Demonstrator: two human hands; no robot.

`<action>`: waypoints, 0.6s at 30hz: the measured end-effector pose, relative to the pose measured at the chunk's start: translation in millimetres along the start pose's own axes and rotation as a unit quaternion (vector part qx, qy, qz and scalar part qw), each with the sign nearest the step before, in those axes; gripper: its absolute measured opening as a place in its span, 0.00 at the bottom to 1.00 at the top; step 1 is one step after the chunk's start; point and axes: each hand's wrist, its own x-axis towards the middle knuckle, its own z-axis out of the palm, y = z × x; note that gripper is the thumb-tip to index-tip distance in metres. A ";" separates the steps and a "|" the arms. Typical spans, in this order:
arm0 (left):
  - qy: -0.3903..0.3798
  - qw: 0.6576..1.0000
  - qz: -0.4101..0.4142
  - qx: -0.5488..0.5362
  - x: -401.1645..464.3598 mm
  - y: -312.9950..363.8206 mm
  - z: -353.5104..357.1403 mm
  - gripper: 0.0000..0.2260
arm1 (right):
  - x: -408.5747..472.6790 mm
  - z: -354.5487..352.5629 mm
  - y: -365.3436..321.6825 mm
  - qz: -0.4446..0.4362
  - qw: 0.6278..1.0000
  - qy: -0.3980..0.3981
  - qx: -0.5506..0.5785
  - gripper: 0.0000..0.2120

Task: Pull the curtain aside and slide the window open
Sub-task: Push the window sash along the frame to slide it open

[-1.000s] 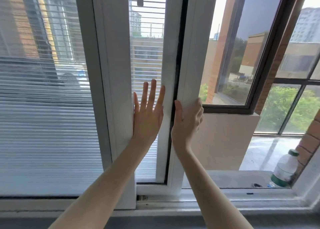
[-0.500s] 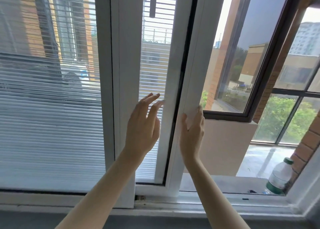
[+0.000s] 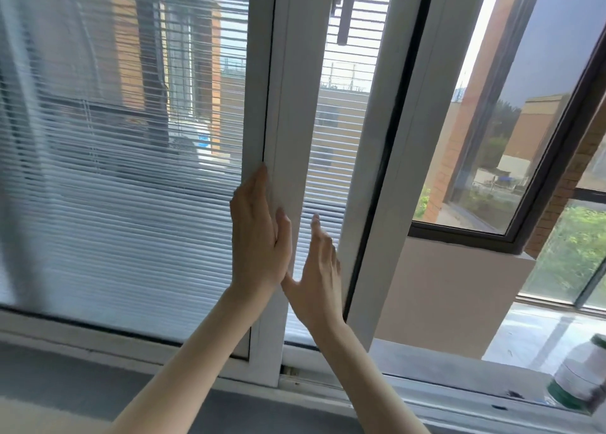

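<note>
The white sliding sash (image 3: 396, 145) stands left of an open gap with the outside showing to its right. Between it and the wider white upright (image 3: 295, 105) is a narrow strip of glass with slatted blinds (image 3: 331, 158). My left hand (image 3: 259, 240) lies flat, fingers pointing up, against the left edge of that upright. My right hand (image 3: 323, 269) hovers with fingers spread in front of the blind strip, just left of the sash and holding nothing. A pale sheer band (image 3: 13, 171) at the far left edge may be the curtain; I cannot tell.
The left pane (image 3: 131, 187) is covered by blinds. A blurred plastic bottle with a green label (image 3: 580, 378) stands on the sill track (image 3: 459, 397) at the lower right. Outside are a dark-framed window (image 3: 524, 138), a beige wall and brick.
My right hand let go of the sash edge and moved left. My left hand shifted left onto the wide upright's edge. The view moved closer and leftwards.
</note>
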 end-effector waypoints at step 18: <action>-0.014 0.997 -0.070 -0.010 7.0 19.0 -17.0 0.25 | 5.7 32.9 -17.8 0.058 0.994 0.053 0.075 0.44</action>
